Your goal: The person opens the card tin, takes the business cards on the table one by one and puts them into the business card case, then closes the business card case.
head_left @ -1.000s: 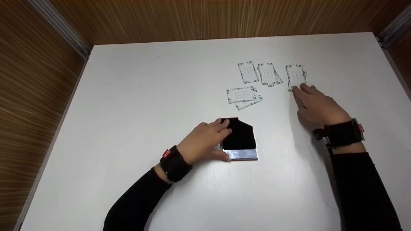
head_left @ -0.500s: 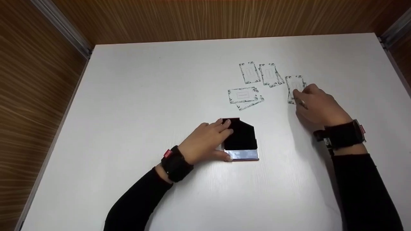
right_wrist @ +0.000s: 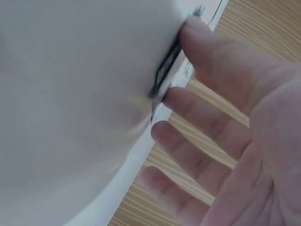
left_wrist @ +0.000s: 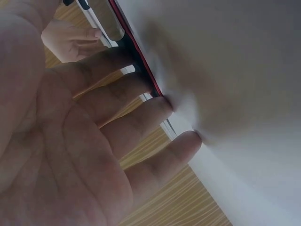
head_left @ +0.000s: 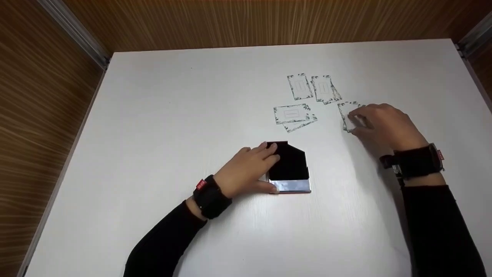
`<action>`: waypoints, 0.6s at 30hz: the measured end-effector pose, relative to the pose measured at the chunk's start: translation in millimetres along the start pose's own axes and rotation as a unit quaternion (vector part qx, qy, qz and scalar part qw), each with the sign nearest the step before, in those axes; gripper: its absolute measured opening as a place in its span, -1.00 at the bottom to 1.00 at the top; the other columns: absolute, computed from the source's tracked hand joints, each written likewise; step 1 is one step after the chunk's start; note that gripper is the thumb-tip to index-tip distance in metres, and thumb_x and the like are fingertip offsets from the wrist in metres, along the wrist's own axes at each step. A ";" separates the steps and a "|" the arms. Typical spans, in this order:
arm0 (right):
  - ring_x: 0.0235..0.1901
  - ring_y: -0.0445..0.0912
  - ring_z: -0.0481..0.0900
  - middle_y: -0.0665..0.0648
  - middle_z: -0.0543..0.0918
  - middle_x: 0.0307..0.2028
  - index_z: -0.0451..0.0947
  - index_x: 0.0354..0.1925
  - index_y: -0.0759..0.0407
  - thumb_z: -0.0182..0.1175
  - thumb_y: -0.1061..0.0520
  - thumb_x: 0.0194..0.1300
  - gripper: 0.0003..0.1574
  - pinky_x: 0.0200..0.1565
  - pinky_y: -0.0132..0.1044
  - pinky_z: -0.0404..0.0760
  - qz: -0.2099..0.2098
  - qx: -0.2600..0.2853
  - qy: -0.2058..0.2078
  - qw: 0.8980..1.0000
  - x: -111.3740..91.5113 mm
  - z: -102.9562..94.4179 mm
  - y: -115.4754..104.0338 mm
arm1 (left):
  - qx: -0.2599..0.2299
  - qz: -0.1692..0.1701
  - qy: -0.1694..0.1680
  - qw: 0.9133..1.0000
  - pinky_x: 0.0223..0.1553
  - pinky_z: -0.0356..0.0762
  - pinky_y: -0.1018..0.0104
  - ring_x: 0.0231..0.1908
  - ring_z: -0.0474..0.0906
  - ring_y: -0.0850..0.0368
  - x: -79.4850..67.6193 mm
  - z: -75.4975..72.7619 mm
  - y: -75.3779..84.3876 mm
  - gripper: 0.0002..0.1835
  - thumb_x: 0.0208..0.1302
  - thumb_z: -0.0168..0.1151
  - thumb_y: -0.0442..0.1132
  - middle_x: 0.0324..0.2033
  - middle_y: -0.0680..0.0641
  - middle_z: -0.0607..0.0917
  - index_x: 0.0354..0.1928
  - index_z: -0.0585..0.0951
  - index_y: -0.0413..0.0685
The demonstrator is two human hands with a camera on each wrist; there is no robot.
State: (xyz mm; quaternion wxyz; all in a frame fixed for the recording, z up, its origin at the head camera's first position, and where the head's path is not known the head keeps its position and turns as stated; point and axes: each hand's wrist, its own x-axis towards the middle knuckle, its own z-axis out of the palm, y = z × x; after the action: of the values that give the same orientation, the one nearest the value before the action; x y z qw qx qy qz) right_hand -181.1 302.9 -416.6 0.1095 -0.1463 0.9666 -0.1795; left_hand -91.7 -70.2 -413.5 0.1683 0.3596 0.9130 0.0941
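Observation:
My left hand (head_left: 246, 169) rests over the left part of a card case (head_left: 290, 186), black inside with a shiny silver strip. Its fingers lie on the black surface and the thumb touches the near edge. The left wrist view shows these fingers (left_wrist: 136, 127) extended, beside the case's red edge (left_wrist: 141, 54). Farther right, my right hand (head_left: 388, 125) holds a small pile of leaf-bordered cards (head_left: 344, 115) between thumb and fingers. The hand hides the pile's right half. In the right wrist view, thumb and index finger sit at the cards' dark edge (right_wrist: 164, 70), other fingers spread.
More leaf-bordered cards lie at the back: one upright card (head_left: 300, 87), an overlapping group (head_left: 323, 88) beside it, and a sideways pair (head_left: 291, 114) nearer the case. Wood-grain panels (head_left: 246, 23) border the white table (head_left: 173, 134) at the back and sides.
The right hand has drawn its pile of cards nearer along the table, and the pile now lies tilted. Its thumb and fingers have come round the pile. The left hand stays on the case.

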 end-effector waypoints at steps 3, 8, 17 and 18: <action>0.00 0.10 0.57 0.16 0.71 -0.02 0.61 0.19 0.03 0.39 0.00 0.26 -0.47 0.02 0.16 0.50 -0.004 0.005 -0.002 1.000 -1.9 -2.7 -1.1 | 0.003 0.000 0.000 1.000 0.37 0.30 -0.07 0.52 0.06 -0.05 0.5 -0.2 -0.2 -0.07 0.17 0.28 0.35 0.51 -0.13 0.22 0.45 0.35 -0.03; 0.08 0.21 0.59 0.20 0.71 0.04 0.62 0.16 0.04 0.23 -0.03 0.41 -0.59 0.05 0.22 0.49 -0.025 -0.002 0.013 1.000 -2.7 -4.4 -2.5 | 0.000 -0.001 -0.001 1.000 0.37 0.29 -0.07 0.52 0.06 -0.05 0.8 -0.6 -0.5 -0.08 0.18 0.28 0.36 0.51 -0.12 0.21 0.45 0.35 -0.03; -0.19 0.14 0.67 0.27 0.73 -0.06 0.55 0.22 0.10 0.07 0.09 0.52 -0.62 -0.15 0.09 0.58 -0.034 -0.011 0.048 0.998 -3.0 -2.4 -0.5 | -0.004 -0.002 -0.005 1.000 0.38 0.28 -0.06 0.53 0.05 -0.04 0.2 0.2 -0.8 -0.08 0.18 0.27 0.36 0.52 -0.12 0.21 0.45 0.35 -0.03; -0.23 0.14 0.68 0.29 0.73 -0.08 0.53 0.23 0.11 0.07 0.11 0.52 -0.61 -0.18 0.09 0.59 -0.037 -0.015 0.053 0.998 -3.1 -2.3 -0.2 | -0.005 -0.002 -0.006 1.000 0.38 0.28 -0.06 0.53 0.05 -0.04 0.2 0.2 -0.9 -0.08 0.18 0.27 0.36 0.52 -0.12 0.21 0.45 0.35 -0.03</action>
State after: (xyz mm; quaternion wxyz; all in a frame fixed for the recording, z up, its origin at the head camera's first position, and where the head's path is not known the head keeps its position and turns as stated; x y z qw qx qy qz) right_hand -178.7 304.5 -413.9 0.0492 -0.1736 0.9677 -0.1762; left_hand -92.4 -70.7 -414.0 0.1752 0.3576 0.9123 0.0961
